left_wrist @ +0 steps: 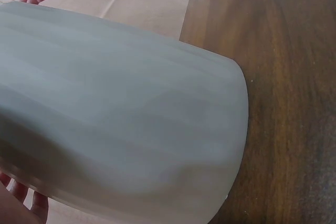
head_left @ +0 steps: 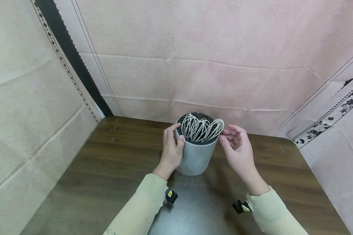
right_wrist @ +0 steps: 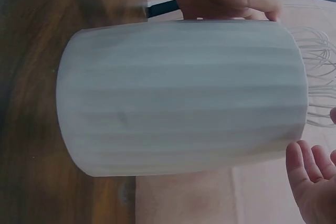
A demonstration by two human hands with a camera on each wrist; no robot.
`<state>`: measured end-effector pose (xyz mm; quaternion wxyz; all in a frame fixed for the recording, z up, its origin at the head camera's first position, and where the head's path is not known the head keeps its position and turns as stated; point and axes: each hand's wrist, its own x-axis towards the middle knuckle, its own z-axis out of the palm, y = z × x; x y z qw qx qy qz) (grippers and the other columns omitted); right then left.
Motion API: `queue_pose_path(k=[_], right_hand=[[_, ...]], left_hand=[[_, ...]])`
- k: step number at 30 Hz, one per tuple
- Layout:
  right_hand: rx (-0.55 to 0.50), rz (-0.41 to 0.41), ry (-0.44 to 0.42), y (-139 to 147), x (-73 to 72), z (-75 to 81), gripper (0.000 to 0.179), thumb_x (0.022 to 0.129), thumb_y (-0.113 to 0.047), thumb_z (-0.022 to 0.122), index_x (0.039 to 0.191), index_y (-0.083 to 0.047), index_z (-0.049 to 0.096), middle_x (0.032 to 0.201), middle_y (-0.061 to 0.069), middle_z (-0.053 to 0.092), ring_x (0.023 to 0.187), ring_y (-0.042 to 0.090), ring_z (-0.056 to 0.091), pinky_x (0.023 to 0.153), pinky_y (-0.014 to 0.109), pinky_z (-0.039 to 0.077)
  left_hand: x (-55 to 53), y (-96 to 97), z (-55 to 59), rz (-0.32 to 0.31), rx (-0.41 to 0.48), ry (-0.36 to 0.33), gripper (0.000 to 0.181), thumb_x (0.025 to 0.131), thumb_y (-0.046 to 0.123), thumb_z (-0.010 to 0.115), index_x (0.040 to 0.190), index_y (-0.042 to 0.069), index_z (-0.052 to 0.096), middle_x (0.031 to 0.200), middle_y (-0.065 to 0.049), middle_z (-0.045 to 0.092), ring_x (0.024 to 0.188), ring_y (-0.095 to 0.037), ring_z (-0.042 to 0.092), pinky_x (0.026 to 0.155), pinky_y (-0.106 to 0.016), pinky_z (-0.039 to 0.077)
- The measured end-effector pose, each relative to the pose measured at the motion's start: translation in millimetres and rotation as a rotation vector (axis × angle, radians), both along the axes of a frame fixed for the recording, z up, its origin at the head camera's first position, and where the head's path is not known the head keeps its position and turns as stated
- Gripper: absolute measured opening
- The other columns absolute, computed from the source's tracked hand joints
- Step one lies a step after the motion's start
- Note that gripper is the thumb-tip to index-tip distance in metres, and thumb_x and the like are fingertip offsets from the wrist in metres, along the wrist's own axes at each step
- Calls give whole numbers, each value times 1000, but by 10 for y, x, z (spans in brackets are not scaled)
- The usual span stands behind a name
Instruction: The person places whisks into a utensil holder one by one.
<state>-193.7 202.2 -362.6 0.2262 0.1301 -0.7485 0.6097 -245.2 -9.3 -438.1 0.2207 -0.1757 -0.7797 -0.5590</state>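
A white ribbed utensil holder (head_left: 195, 158) with a black slotted top (head_left: 198, 115) stands on the wooden table (head_left: 114, 176). White wire whisk heads (head_left: 194, 128) stick up out of the top. My left hand (head_left: 172, 148) grips the holder's left side near the rim, thumb at the front and fingers round the side. On the right, my right hand (head_left: 239, 148) is held with loosely bent fingers beside the rim and the rightmost whisk loop, holding nothing. In the right wrist view its fingertips (right_wrist: 295, 150) are right at the rim.
A pale pink cloth (head_left: 200, 75) hangs behind the table's back edge, and patterned cloths (head_left: 38, 98) hang at both sides. Small black devices (head_left: 171, 195) are strapped at both wrists, over pale green sleeves.
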Motion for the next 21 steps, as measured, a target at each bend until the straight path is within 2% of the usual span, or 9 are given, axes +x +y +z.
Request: queue_pose_path(k=[3,8,10,13,16,21], right_hand=[[17,-21,-21,-6,47,30,43,89,7,61,128,6,44,113,28,56,96,21,60,79,23,50],[60,-27,-41,-13,63,40,43,89,7,59,129,7,43,114,23,56,99,23,59,80,22,49],[105,-22,-40,24,30,-38,44,91,3,60,131,4,42,116,17,56,102,24,59,83,23,49],[241,-28,-39,105,-33,-210,49,92,-7,63,135,-3,41,123,10,54,109,25,57,88,29,48],[420,-41,-33,174,-66,-374,56,92,-20,65,140,-9,39,129,8,50,115,26,55,94,38,46],[731,-101,-1,240,-69,-549,74,89,-38,66,149,-13,31,145,11,40,129,31,43,100,51,38]], left_hand=[[-4,-2,-5,1,3,-1,48,97,42,35,143,26,30,136,-8,32,126,-20,33,100,-46,33],[-15,-70,-28,25,10,-2,48,97,40,36,142,27,31,136,-8,32,125,-21,34,100,-47,34],[-24,-101,-33,33,10,-5,47,97,39,36,143,27,31,136,-9,32,125,-21,34,100,-48,34],[-28,-146,-42,43,8,-13,47,97,38,37,143,27,31,136,-9,32,125,-21,34,100,-49,33],[-27,-193,-57,40,-13,-34,48,98,39,36,144,27,29,138,-9,31,126,-22,34,101,-49,33],[35,-282,-34,18,-89,-129,54,100,49,34,150,36,18,151,0,24,134,-21,28,104,-55,30]])
